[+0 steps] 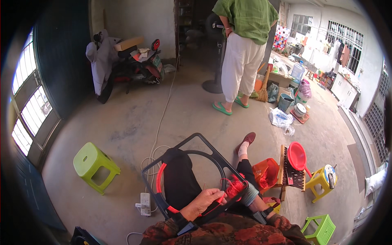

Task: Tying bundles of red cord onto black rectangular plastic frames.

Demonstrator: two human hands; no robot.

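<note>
A black frame (pixel 143 178) with a round ring inside rests tilted across my lap. Red wrapping (pixel 159 178) covers the ring's left side. My left hand (pixel 209 197) is closed in a pinch on a red strand (pixel 221 199) at the near right part of the ring. At the frame's right corner, my right hand (pixel 248 197), in a grey-blue covering, is closed around a bundle of red cord (pixel 234 188). The bundle and the frame hide most of its fingers.
An orange-red bag (pixel 265 174), a red long-handled basin (pixel 297 156) and a yellow stool (pixel 322 185) stand to my right. Green stools (pixel 94 166) stand at left and lower right. A white power strip (pixel 143 204) and its cord lie on the floor. A person (pixel 243 49) stands ahead.
</note>
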